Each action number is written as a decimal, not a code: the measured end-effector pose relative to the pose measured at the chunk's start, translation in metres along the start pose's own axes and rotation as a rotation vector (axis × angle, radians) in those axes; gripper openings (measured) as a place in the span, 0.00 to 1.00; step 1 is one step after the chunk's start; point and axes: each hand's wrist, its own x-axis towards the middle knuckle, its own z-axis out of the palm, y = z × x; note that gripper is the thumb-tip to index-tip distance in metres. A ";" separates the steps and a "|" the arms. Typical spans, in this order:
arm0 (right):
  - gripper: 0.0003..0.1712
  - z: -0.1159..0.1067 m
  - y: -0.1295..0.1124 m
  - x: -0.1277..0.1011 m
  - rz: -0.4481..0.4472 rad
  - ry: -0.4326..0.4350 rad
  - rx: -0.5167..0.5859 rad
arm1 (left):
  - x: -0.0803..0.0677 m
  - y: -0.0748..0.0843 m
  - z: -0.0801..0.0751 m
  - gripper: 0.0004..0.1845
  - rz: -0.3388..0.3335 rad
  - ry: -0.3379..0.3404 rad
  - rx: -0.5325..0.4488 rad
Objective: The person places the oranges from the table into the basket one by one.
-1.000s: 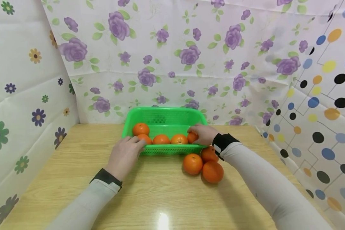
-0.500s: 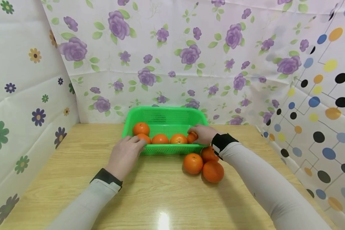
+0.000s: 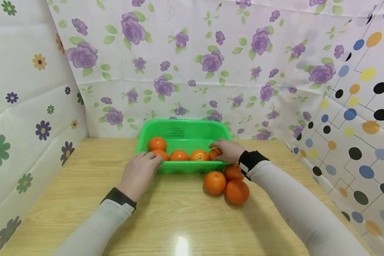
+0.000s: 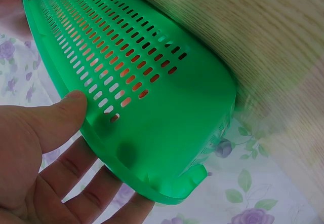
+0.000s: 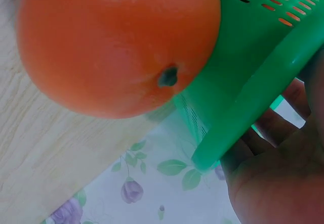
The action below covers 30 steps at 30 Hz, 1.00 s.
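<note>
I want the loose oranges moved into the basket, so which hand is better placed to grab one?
Probably the right hand: three loose oranges lie just beside its wrist, while the left hand steadies the green basket's far corner.

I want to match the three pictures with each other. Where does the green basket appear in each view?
Head view: the green basket stands at the centre, at the far edge of the wooden table, with oranges inside.
Left wrist view: its perforated wall fills the middle, running from the upper left to the lower right.
Right wrist view: its rim and wall cross the upper right, beside a large orange.
Shared landmark: the purple-flower backdrop.
</note>
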 end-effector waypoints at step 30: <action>0.27 -0.007 -0.038 -0.045 0.008 0.329 -0.054 | 0.000 0.000 0.001 0.11 0.001 -0.003 0.012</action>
